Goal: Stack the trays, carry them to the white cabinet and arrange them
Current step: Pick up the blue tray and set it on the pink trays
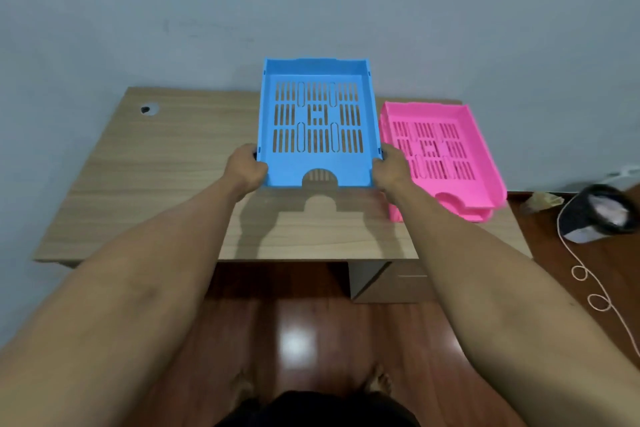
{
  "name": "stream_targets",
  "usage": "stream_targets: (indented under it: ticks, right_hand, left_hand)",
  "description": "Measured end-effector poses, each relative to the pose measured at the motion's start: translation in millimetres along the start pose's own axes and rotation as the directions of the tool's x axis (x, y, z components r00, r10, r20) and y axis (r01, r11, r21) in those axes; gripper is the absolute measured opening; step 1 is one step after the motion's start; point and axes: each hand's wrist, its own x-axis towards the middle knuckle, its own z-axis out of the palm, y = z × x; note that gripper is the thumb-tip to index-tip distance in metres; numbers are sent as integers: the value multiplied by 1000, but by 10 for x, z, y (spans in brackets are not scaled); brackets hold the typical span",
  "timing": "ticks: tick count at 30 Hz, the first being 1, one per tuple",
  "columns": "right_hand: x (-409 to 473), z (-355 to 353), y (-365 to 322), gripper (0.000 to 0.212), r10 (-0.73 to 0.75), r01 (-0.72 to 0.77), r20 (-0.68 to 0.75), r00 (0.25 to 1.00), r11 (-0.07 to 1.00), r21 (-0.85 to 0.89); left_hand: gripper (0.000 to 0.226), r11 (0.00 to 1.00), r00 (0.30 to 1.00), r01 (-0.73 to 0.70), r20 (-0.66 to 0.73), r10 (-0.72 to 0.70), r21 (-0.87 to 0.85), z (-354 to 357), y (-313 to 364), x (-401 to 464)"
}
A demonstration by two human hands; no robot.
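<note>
two hands (pixel 246 168) on slotted blue plastic tray (pixel 315 121), pink trays (pixel 440 152) beside

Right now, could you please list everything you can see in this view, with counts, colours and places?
blue tray: one, blue, held above the desk's middle, its shadow on the desktop.
pink trays: apparently two nested, pink, on the desk's right part.
desk: one, light wood, against the wall.
bin: one, dark, on the floor at right.
cord: one, pale, looping on the floor at right.
left hand: gripping the blue tray's left side.
right hand: gripping its right side.
</note>
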Motion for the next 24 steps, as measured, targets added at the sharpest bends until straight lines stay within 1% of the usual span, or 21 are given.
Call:
stream_targets:
  ticks: [2,6,12,18,21,24]
  right_hand:
    - [116,-400,144,48,-13,13,-14,1000,1000,-1]
    - [260,-1138,392,46,-4,4,-7,1000,1000,-29]
    - [454,-1960,808,45,13,-15,-34,999,999,-45]
    - [659,-2439,1183,39,70,-73,-47,996,996,-56]
    - [730,-2553,1320,33,117,-119,-41,992,992,-37]
    - [772,-2617,1402,33,141,-141,-35,989,990,-22]
  left_hand:
    - [36,1000,1000,-8,-2,8,-12,301,286,-61]
    - [33,1000,999,-8,43,8,-20,869,788,-154]
    - [33,999,997,-9,75,12,-37,1565,1391,-256]
    - [32,1000,991,1,131,2,-29,2077,1784,-289]
    - [32,1000,987,-1,164,5,-23,2265,1851,-256]
    - [26,1000,984,22,175,-21,-7,2407,1891,-244]
